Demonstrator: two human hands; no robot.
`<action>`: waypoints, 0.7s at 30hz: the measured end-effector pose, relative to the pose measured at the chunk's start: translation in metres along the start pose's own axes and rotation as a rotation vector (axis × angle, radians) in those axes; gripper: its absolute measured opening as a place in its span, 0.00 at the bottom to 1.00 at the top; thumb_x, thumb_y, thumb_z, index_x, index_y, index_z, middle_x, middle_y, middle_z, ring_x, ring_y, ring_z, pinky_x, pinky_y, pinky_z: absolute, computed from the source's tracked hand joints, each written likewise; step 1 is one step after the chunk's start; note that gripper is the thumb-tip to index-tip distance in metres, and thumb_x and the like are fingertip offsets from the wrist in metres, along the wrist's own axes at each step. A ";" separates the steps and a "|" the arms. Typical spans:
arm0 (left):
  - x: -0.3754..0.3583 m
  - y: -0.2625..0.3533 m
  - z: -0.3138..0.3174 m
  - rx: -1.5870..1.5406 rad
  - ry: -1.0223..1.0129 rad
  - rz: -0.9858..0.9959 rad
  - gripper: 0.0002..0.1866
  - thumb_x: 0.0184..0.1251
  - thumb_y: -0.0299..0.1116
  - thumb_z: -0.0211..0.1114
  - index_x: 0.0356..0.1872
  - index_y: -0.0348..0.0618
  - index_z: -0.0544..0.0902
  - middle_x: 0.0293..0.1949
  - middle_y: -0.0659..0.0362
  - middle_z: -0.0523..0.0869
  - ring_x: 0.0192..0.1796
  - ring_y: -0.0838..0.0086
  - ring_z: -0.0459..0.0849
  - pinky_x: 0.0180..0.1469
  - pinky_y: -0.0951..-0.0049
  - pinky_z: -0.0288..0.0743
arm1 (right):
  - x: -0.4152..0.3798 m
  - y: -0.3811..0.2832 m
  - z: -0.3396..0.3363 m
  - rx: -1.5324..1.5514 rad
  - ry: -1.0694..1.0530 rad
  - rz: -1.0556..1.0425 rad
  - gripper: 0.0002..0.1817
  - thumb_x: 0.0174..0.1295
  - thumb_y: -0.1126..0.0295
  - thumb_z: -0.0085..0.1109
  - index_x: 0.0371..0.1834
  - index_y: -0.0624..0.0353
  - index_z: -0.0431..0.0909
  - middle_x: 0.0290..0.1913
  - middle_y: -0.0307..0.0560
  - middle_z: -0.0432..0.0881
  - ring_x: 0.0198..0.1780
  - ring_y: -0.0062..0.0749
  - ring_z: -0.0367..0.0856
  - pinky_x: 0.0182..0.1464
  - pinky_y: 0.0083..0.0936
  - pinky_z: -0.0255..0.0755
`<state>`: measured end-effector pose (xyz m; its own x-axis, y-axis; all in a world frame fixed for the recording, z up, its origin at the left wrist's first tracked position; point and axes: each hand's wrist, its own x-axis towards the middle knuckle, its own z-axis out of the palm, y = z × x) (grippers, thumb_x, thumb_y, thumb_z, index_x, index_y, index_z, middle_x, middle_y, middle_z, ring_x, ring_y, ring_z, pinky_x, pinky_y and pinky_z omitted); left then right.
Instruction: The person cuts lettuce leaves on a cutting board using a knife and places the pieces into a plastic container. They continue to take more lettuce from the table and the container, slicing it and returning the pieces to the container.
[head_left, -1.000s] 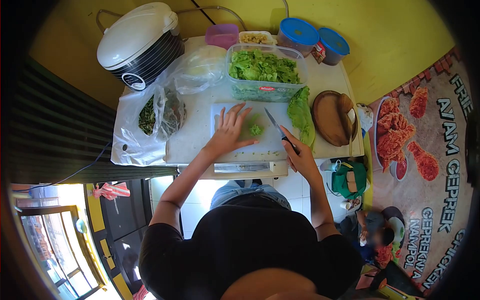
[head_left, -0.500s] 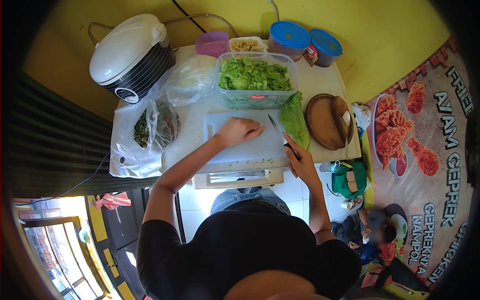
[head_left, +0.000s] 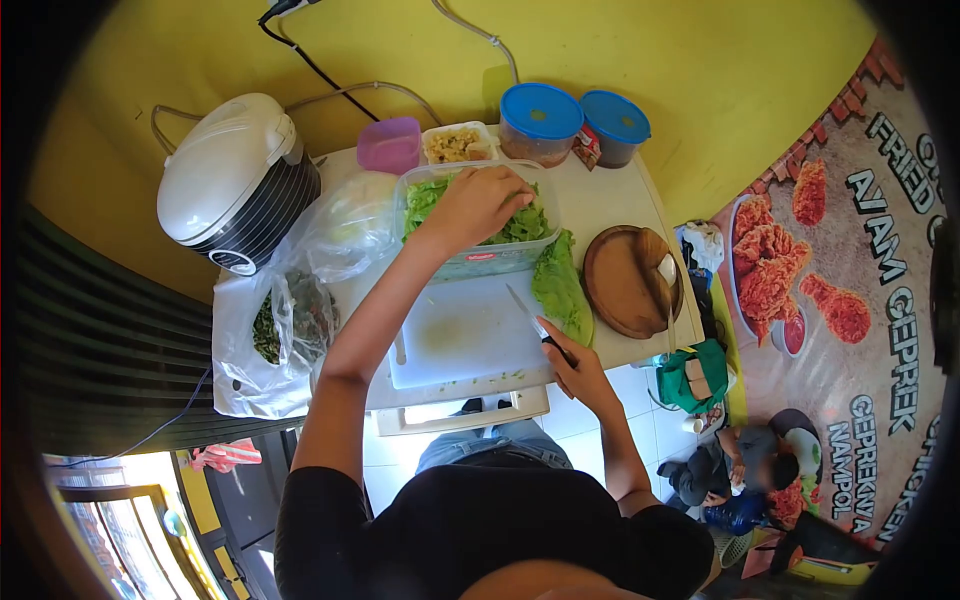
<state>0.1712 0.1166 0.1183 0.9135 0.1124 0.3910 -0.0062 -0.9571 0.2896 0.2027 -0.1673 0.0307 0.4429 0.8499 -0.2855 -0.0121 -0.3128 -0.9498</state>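
My left hand (head_left: 485,207) is over the clear plastic box (head_left: 490,262) of cut lettuce (head_left: 425,200), fingers bent down toward the leaves; whether it holds any is hidden. My right hand (head_left: 580,375) grips a small knife (head_left: 527,312) by its black handle, blade pointing up and left above the white cutting board (head_left: 465,330). The board bears a faint stain and green bits along its near edge. A large lettuce leaf (head_left: 560,285) lies right of the board, just beyond the knife.
A round wooden plate (head_left: 615,280) is at the right. Blue-lidded tubs (head_left: 541,110), a white tray of food (head_left: 458,145) and a purple container (head_left: 390,146) line the back. Plastic bags (head_left: 260,365) and a rice cooker (head_left: 225,170) stand left. A person (head_left: 750,460) sits at lower right.
My left hand has moved from above the cutting board up to the lettuce box. My right hand still holds the knife. The whole view has shifted, with the table lower in it.
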 end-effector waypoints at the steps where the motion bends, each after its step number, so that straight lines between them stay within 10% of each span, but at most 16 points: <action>1: -0.002 0.008 -0.008 -0.102 0.029 -0.046 0.13 0.72 0.40 0.59 0.46 0.42 0.83 0.49 0.52 0.83 0.51 0.55 0.81 0.53 0.58 0.72 | -0.001 0.002 -0.003 0.008 0.012 -0.011 0.24 0.74 0.67 0.50 0.73 0.47 0.67 0.16 0.29 0.62 0.14 0.12 0.58 0.16 0.16 0.54; 6: -0.019 -0.004 0.007 -0.187 0.109 0.001 0.14 0.72 0.40 0.58 0.52 0.46 0.83 0.56 0.53 0.82 0.61 0.58 0.77 0.64 0.58 0.67 | -0.005 0.008 -0.012 0.026 0.057 0.038 0.24 0.74 0.66 0.51 0.72 0.42 0.68 0.16 0.29 0.62 0.16 0.12 0.58 0.18 0.16 0.56; 9: -0.030 -0.004 0.015 -0.130 -0.256 -0.129 0.14 0.70 0.39 0.61 0.52 0.49 0.83 0.60 0.53 0.80 0.65 0.59 0.75 0.68 0.56 0.63 | -0.010 0.004 -0.019 0.024 0.077 -0.001 0.24 0.74 0.66 0.52 0.72 0.47 0.69 0.15 0.29 0.61 0.15 0.12 0.58 0.17 0.16 0.53; 11: -0.028 0.020 -0.005 0.146 0.238 0.015 0.13 0.66 0.36 0.65 0.51 0.50 0.84 0.59 0.54 0.81 0.63 0.60 0.76 0.66 0.54 0.63 | -0.016 0.005 -0.030 0.023 0.124 -0.013 0.24 0.74 0.66 0.52 0.72 0.47 0.69 0.15 0.29 0.61 0.15 0.12 0.58 0.17 0.16 0.53; 14: -0.039 0.063 -0.015 -0.039 0.370 0.011 0.14 0.61 0.34 0.69 0.49 0.51 0.85 0.57 0.56 0.82 0.57 0.61 0.80 0.62 0.58 0.66 | -0.029 0.004 -0.048 0.031 0.210 -0.040 0.23 0.74 0.66 0.52 0.72 0.47 0.69 0.15 0.28 0.60 0.14 0.12 0.58 0.16 0.17 0.52; 21: -0.077 0.117 0.091 -0.420 0.232 -0.155 0.13 0.57 0.37 0.73 0.41 0.48 0.82 0.44 0.58 0.83 0.43 0.62 0.82 0.47 0.62 0.75 | -0.049 0.023 -0.059 0.061 0.454 -0.068 0.24 0.74 0.65 0.52 0.72 0.46 0.68 0.14 0.28 0.60 0.13 0.11 0.57 0.15 0.16 0.52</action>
<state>0.1369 -0.0286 0.0429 0.8026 0.3463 0.4857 -0.0848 -0.7398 0.6674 0.2341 -0.2409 0.0304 0.7924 0.5911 -0.1506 -0.0167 -0.2258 -0.9740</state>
